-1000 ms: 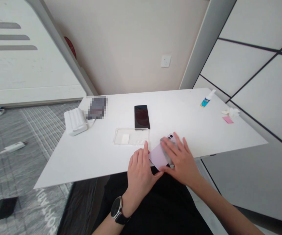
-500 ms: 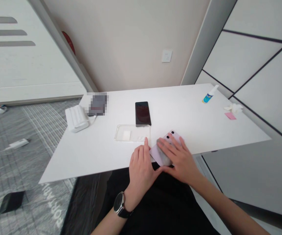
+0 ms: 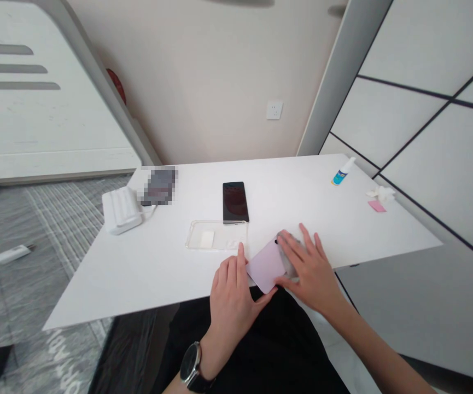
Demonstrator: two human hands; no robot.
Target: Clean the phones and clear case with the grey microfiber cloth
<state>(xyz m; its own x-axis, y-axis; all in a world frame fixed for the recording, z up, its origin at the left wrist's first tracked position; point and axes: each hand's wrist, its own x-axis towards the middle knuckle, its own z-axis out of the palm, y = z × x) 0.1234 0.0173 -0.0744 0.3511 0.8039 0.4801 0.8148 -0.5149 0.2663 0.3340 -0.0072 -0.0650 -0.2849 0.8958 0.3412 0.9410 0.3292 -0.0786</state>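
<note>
You're working at a white table [image 3: 146,284], with the row of things set back from its front edge, leaving the space before you for your hands. The clear phone case [image 3: 215,235] and black phone [image 3: 235,202] lie just beyond them, and the white ribbed box [image 3: 121,209] sits further left. Near the front edge lies a lilac phone [image 3: 266,266], back up and angled. Your right hand [image 3: 312,273] spreads over its upper part, pressing a greyish cloth [image 3: 290,256] against it, its thumb reaching the lower edge. Your left hand [image 3: 230,295], fingers together, braces the phone's left side so it can't slide; whether it actually grips, you can't tell.
</note>
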